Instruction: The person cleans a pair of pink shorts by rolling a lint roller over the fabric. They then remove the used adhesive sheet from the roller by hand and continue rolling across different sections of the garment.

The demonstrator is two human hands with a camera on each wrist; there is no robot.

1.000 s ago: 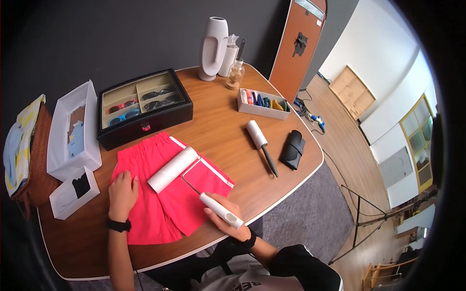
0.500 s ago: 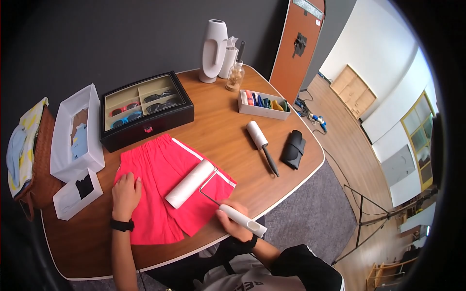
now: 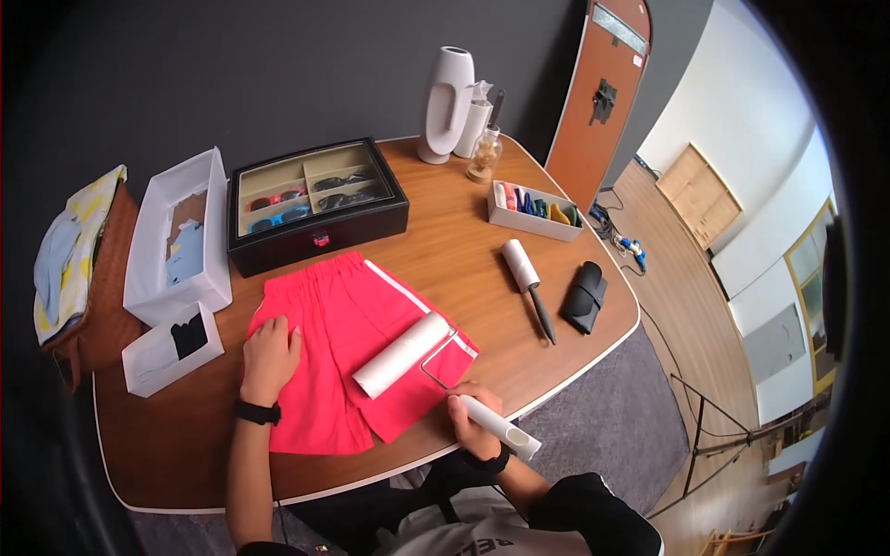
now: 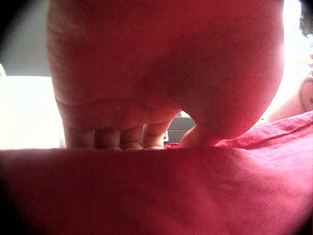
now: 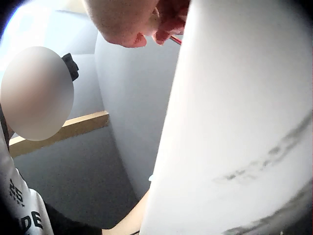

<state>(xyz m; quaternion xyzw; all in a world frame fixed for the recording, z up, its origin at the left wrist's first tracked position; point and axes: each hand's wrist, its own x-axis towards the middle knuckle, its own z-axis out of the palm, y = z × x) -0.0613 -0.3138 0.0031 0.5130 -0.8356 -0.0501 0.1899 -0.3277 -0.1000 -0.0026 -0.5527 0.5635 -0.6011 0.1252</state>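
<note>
The table [image 3: 454, 218] is filling most of the head view. The shorts [image 3: 315, 380], bright pink with a white stripe, are lying spread at its near edge, waistband pointing away from the person. Behind them the case [image 3: 371, 228] is showing sunglasses through its lid, and to its left the tub [image 3: 148, 255] is holding a blue item. The roller [image 3: 403, 355] is lying slantwise over the right part of the shorts, its frame end reaching the stripe.

The right hand [image 3: 473, 435] is curling round the roller's handle [image 3: 501, 426], which is pointing back towards the person. The left hand [image 3: 272, 357] is resting palm down on the other side of the shorts, holding nothing; its fingers are relaxing forward, and in the left wrist view the palm is arching above the cloth.

Farther right, a small roller [image 3: 522, 267] is lying beside a black pouch [image 3: 584, 298].
</note>
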